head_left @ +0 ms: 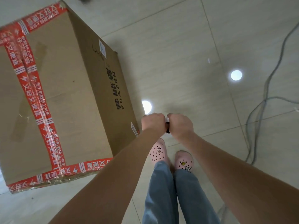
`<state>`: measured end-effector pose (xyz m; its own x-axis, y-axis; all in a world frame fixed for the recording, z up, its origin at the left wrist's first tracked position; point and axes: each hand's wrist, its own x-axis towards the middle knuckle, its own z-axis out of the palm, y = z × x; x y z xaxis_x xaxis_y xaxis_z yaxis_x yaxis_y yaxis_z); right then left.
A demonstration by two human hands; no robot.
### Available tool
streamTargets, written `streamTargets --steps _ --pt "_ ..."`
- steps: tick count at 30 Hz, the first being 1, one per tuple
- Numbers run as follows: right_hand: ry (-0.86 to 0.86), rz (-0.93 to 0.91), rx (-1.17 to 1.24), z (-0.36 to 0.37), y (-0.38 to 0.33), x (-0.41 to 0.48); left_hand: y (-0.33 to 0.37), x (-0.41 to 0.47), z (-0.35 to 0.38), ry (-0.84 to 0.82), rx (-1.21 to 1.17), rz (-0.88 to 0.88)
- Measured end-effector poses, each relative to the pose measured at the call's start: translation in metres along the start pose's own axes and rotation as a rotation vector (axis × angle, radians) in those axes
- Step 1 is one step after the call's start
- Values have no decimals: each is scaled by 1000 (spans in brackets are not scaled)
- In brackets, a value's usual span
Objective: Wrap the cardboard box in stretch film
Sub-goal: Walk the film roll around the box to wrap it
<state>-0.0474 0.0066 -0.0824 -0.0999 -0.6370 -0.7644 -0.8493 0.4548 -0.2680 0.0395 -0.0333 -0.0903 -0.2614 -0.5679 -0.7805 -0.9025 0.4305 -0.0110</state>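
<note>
A large cardboard box (pixel 64 88) sealed with red printed tape stands on the tiled floor at the left. Its right side carries black lettering and white labels. Both my hands are held out together just right of the box's near right corner, above the floor. My left hand (pixel 152 122) and my right hand (pixel 180 125) are fists closed around a small object (pixel 167 125) between them; only a white and dark sliver of it shows, most likely the stretch film roll. No film is visible on the box.
Grey cables (pixel 265 97) trail across the floor at the right. My feet in pink clogs (pixel 183 160) and blue trousers stand below the hands. Two bright light reflections (pixel 236 75) lie on the glossy tiles.
</note>
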Motion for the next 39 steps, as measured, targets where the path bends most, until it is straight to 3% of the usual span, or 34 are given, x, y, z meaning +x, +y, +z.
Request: streamTargets --steps 5,8,11,14,17,25,29,32,34,39 --pt "49 -69 -32 -25 -25 31 -26 17 -14 114 -138 -132" --pt "121 -62 66 -25 -37 41 -43 23 -20 133 -283 -218" --pt "187 65 283 -19 -42 47 -52 23 -21 144 -425 -284" --pt "104 276 622 -9 -41 48 -53 22 -18 143 -574 -351" --pt "93 329 840 -4 -41 49 -51 22 -18 150 -683 -402" --pt "220 163 564 -18 -52 67 -62 31 -23 72 -816 -413" --pt "276 97 451 -20 -53 68 -68 39 -32 80 -686 -353" --pt "207 264 607 -16 -53 68 -67 48 -44 145 -496 -135" --pt "119 342 700 -14 -53 69 -65 55 -51 92 -325 -18" --pt "174 203 573 -22 -57 74 -62 68 -60 54 -180 12"
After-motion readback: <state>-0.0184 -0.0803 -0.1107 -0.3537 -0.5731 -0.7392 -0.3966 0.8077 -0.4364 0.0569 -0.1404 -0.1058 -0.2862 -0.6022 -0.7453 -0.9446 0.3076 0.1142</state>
